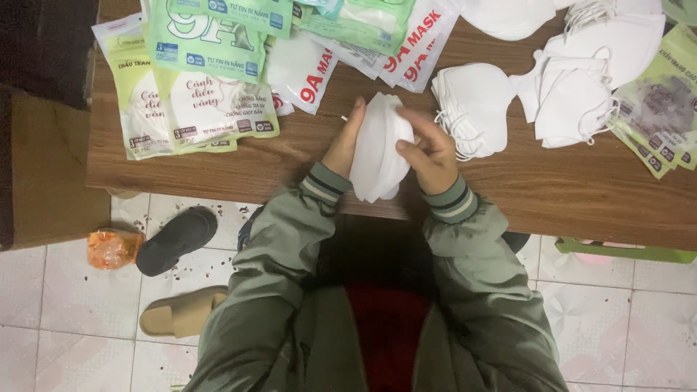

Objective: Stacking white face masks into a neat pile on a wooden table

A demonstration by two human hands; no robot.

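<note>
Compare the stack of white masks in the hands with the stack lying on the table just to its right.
The held stack stands upright over the table edge, gripped by the left hand and right hand; the table stack lies flat, untouched. The held stack shows no ear loops; the table stack's loops trail loose. Both are white, folded and unpackaged.

Mask stack point(377, 149) hides left hand point(347, 141) palm & part of right hand point(428, 156) fingers. Packets point(218, 36) at desk point(508, 189) far edge cut off by top; right-edge packets point(661, 109) too.

Both hands point(388, 149) raised, fingers point(414, 131) curled.
</note>
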